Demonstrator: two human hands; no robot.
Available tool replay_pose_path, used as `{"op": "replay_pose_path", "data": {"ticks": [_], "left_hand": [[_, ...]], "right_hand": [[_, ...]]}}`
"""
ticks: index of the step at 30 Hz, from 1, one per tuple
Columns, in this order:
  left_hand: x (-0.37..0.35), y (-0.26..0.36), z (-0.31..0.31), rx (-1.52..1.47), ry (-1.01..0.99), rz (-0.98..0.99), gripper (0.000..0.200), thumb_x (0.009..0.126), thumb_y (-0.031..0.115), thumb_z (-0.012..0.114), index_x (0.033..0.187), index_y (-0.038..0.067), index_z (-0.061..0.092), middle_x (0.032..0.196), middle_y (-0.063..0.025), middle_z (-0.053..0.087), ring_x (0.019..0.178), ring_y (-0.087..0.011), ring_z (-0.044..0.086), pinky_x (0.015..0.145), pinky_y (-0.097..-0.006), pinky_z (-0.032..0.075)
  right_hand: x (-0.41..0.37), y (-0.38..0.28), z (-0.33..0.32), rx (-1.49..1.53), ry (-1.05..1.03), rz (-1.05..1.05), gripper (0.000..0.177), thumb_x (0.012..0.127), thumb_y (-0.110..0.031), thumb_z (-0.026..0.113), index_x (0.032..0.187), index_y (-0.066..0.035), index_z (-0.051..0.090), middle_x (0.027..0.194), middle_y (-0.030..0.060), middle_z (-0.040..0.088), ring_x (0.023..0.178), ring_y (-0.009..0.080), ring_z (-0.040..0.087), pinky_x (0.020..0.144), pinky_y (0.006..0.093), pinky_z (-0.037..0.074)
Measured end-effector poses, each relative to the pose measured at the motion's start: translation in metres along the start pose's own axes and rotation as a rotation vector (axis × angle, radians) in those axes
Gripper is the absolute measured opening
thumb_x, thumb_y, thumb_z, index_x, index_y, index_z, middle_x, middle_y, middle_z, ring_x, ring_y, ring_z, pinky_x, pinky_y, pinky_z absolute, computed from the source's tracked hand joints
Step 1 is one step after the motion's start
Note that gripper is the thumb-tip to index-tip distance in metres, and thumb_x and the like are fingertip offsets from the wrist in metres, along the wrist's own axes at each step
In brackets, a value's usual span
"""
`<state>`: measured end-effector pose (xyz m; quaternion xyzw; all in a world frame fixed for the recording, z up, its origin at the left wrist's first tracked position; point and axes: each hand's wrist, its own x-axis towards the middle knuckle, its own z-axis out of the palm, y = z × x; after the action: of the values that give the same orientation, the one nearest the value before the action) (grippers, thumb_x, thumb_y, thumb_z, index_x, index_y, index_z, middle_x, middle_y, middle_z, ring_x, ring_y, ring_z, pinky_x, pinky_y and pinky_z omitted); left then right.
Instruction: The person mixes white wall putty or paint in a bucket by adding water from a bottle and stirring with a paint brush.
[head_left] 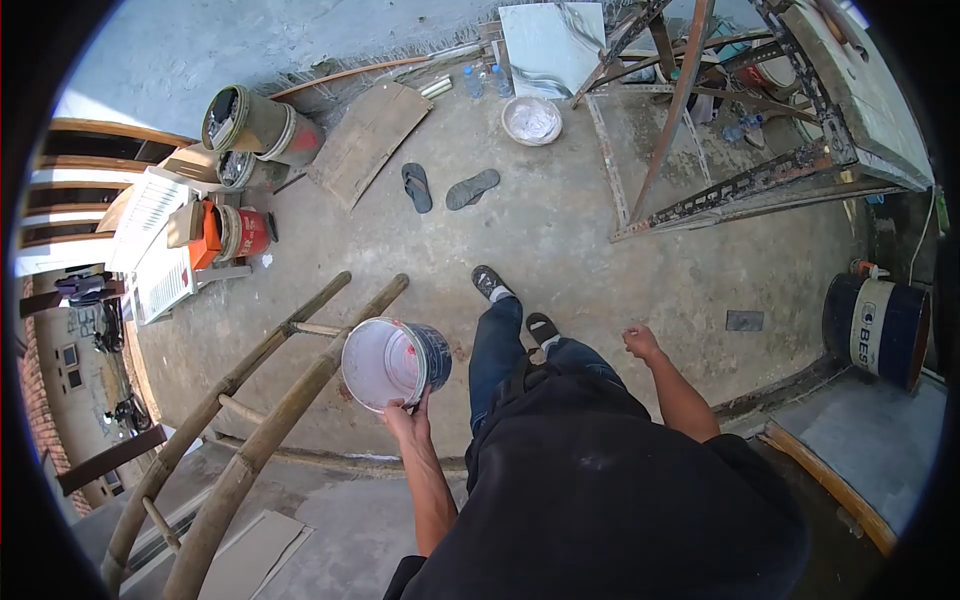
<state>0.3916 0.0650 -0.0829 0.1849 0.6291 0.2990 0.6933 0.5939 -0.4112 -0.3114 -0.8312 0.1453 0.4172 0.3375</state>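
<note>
One bucket (397,362), whitish inside, in left fingers (398,411)

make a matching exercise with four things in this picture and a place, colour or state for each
1. bucket
2. loose sandals
3. drum
4. ladder

a. brown, in the lower left of the view
b. dark blue with a pale band
c. held by the left hand
d. lying on the floor ahead of the feet

Pairs: 1-c, 2-d, 3-b, 4-a
</note>
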Motion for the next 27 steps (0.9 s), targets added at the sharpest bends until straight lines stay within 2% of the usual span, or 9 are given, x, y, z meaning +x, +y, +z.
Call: {"op": "replay_pose_path", "data": {"ticks": [4,8,12,15,18,21,24,27], "left_hand": [[0.017,0.015,0.09,0.15,-0.02,0.062,0.077,0.071,-0.004,0.038,0.142,0.02,0.02,0.136,-0.0214,0.029,0.114,-0.0477,0.043,0.086,-0.0699,0.049],[0.051,0.019,0.188,0.247,-0.041,0.05,0.074,0.072,-0.004,0.037,0.14,0.022,0.021,0.139,-0.0193,0.029,0.119,-0.0468,0.042,0.085,-0.0692,0.049],[0.107,0.019,0.28,0.34,-0.08,0.046,0.072,0.074,-0.004,0.036,0.139,0.023,0.022,0.139,-0.0187,0.032,0.118,-0.0457,0.046,0.082,-0.0674,0.051],[0.147,0.024,0.349,0.369,-0.181,-0.024,0.069,0.076,-0.004,0.035,0.139,0.021,0.023,0.136,-0.0186,0.037,0.114,-0.0446,0.05,0.079,-0.0645,0.054],[0.173,0.029,0.411,0.389,-0.163,-0.06,0.068,0.076,-0.004,0.035,0.139,0.018,0.023,0.135,-0.0184,0.039,0.113,-0.0437,0.051,0.08,-0.0629,0.054],[0.166,0.035,0.482,0.441,-0.236,0.043,0.067,0.077,-0.002,0.036,0.139,0.017,0.022,0.134,-0.0185,0.038,0.112,-0.042,0.052,0.08,-0.0612,0.055],[0.194,0.028,0.533,0.498,-0.247,0.053,0.069,0.077,-0.003,0.037,0.141,0.015,0.017,0.135,-0.0218,0.033,0.114,-0.0428,0.049,0.085,-0.0629,0.052],[0.231,0.02,0.58,0.598,-0.219,0.038,0.065,0.079,0.0,0.038,0.14,0.017,0.023,0.134,-0.0182,0.038,0.11,-0.038,0.053,0.078,-0.0577,0.056]], "right_hand": [[0.018,-0.044,-0.004,0.129,0.006,0.044,0.029,0.087,-0.029,0.062,0.106,-0.006,0.063,0.076,0.0045,0.063,0.063,0.0142,0.062,0.048,0.0278,0.046],[0.041,-0.085,-0.026,0.231,0.051,0.112,0.033,0.089,-0.032,0.061,0.112,-0.009,0.06,0.087,0.0052,0.064,0.069,0.0151,0.062,0.052,0.0287,0.046],[0.047,-0.153,-0.056,0.331,0.081,0.296,0.036,0.091,-0.035,0.06,0.117,-0.011,0.057,0.095,0.0062,0.064,0.076,0.0163,0.063,0.059,0.0307,0.048],[0.066,-0.202,-0.075,0.362,0.08,0.206,0.036,0.092,-0.036,0.058,0.118,-0.012,0.057,0.096,0.0059,0.063,0.079,0.0167,0.063,0.063,0.0312,0.048],[0.078,-0.262,-0.087,0.418,0.145,0.168,0.037,0.092,-0.036,0.057,0.12,-0.012,0.057,0.099,0.0061,0.063,0.082,0.0169,0.063,0.065,0.0312,0.048],[0.101,-0.312,-0.094,0.399,0.122,0.195,0.037,0.093,-0.036,0.057,0.12,-0.011,0.056,0.102,0.0073,0.063,0.084,0.0169,0.064,0.065,0.0306,0.048],[0.136,-0.346,-0.099,0.391,0.103,0.189,0.038,0.093,-0.036,0.057,0.12,-0.01,0.056,0.102,0.0073,0.064,0.083,0.0162,0.064,0.064,0.03,0.048],[0.188,-0.383,-0.102,0.342,0.088,0.17,0.039,0.092,-0.036,0.057,0.12,-0.009,0.056,0.099,0.0063,0.065,0.082,0.0153,0.064,0.063,0.0291,0.047]]}}
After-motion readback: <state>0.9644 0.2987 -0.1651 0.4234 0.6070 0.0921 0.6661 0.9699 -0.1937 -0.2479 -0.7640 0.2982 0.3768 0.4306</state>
